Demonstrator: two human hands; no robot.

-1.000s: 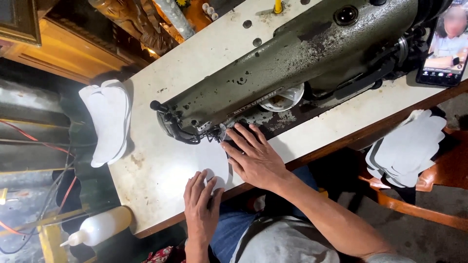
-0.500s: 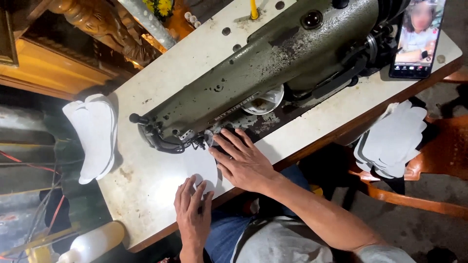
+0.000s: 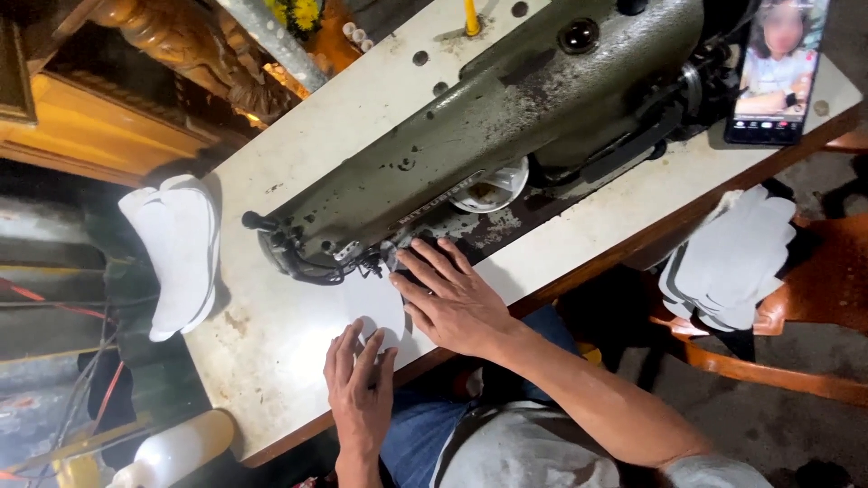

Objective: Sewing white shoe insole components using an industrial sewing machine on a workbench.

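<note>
Still, both hands, left (image 3: 360,389) and right (image 3: 452,298), press flat, fingers spread, on the white piece (image 3: 375,303), unmoved.

Both of the person's arms are bare from wrist to above the elbow, with no watch, ring or glove on the left hand (image 3: 360,389) or the right hand (image 3: 452,303). At about five o'clock in the view a short light grey sleeve (image 3: 714,472) covers the right shoulder. The same pale grey shirt (image 3: 515,447) spreads over the chest at six o'clock (creased, slightly mottled). Blue denim trousers (image 3: 416,434) show beneath it, with more at the knee.
</note>
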